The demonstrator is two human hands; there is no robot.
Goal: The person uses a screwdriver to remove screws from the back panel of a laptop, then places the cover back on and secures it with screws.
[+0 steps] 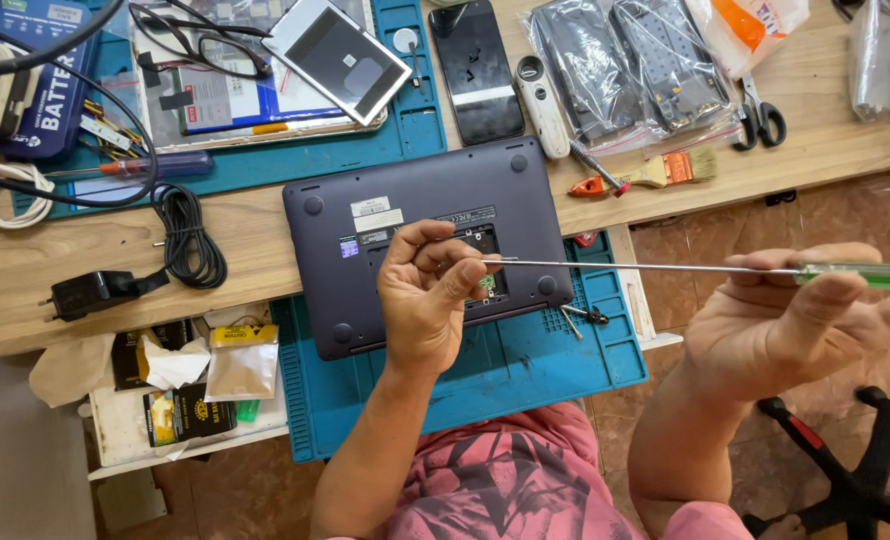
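Left hand (427,300): fingers pinched on the tip of a long screwdriver (655,267), above an upturned laptop (420,250).
Right hand (780,320): closed around the screwdriver's green handle, held out well to the right of the laptop.
Laptop: on a blue mat (525,370); a small hatch under the left hand looks open.
Progress: back cover seemingly still on; two loose screws (577,318) lie just right of it.

Scissors (761,118), paintbrush (677,168), black phone (476,70), coiled cable (189,238).

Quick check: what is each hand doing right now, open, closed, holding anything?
Left hand: fingers pinched on the tip end of the long screwdriver, above the upturned laptop.
Right hand: closed around the screwdriver's green handle.
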